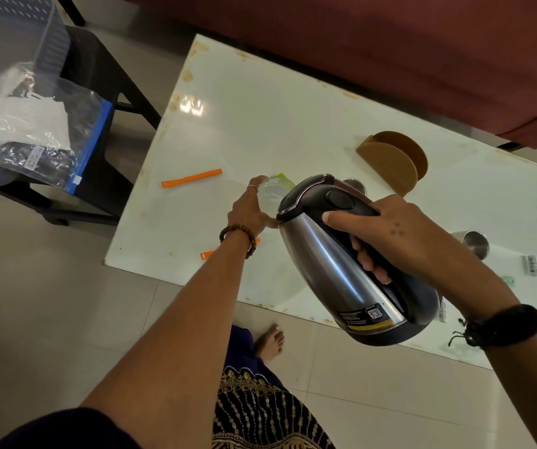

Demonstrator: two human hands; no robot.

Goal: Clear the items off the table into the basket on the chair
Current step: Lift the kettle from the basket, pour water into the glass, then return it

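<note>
Gripping a steel electric kettle (341,267) by its black handle, the right hand (399,234) holds it tilted above the white table (260,124). Beyond the kettle, the left hand (251,209) grasps a clear plastic bottle (273,192) on the table. Farther left of the kettle, the basket (11,43) sits on the black chair (105,92).

Left hand (250,211): ring, brown bead bracelet (238,236). Right hand (403,234): black cord wristband (503,325). Dark embroidered garment (260,413) at 6 o'clock.

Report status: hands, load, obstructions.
Right hand grips kettle aloft. Left hand wraps clear bottle on table. Basket route unobstructed.
</note>
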